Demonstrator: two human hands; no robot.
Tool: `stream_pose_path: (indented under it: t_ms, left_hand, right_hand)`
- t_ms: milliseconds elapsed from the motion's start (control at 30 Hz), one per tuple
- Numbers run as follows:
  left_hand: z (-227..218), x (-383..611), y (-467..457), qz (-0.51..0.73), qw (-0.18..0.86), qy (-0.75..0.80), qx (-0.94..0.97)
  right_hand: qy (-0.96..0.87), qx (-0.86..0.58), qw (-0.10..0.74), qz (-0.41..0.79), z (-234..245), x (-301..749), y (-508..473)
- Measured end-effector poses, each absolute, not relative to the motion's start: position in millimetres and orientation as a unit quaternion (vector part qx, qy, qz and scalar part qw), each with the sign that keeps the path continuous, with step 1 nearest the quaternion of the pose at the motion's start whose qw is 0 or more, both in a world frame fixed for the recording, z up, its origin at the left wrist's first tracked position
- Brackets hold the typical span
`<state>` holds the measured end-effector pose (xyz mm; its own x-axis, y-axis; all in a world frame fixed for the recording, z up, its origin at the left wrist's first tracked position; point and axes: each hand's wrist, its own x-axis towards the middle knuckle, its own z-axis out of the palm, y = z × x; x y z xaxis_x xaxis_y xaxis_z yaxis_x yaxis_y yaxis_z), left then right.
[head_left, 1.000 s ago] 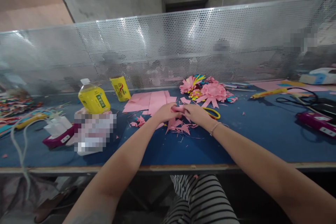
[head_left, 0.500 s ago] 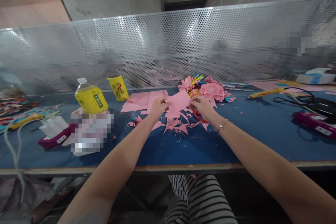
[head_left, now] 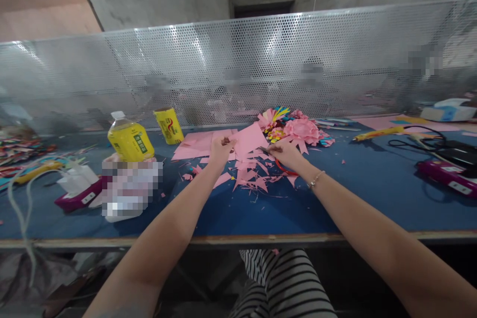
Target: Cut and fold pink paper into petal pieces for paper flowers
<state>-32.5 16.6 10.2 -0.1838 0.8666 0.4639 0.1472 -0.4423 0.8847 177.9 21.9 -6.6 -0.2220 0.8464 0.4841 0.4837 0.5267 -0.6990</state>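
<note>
- Two hands share one pink sheet (head_left: 249,140): the left hand (head_left: 219,149) pinches its left corner between thumb and fingers. The right hand (head_left: 285,154) seems to pinch the opposite edge, though its fingertips are too small to read surely.
- Between the hands the sheet hangs stretched and tilted up, just above the pink scraps (head_left: 253,178) on the blue table (head_left: 335,198).
- Judged from this, an even pull from both pinches keeps the paper flat; a harder tug on one side would likely tear or crease it.
- Grips close to the corners leave the middle free.
- Red-handled scissors (head_left: 287,171) lie under the right wrist, and paper flowers (head_left: 302,130) sit just beyond the right hand. Holding the sheet clear of both should avoid snags.
</note>
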Motion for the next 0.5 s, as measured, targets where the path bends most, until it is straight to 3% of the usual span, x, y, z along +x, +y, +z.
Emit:
stream_pose_path:
  t_ms: [300, 400, 500]
  left_hand:
    - [10, -14, 3, 0.595, 0.404, 0.395, 0.571]
    - [9, -6, -4, 0.542, 0.438, 0.391, 0.601]
    - [8, -2, -7, 0.516, 0.381, 0.420, 0.642]
  right_hand:
    - [-0.655, -0.384, 0.512, 0.402, -3, 165, 14]
    - [-0.620, -0.372, 0.552, 0.416, -4, 164, 15]
    - [-0.624, -0.374, 0.565, 0.388, -2, 166, 16]
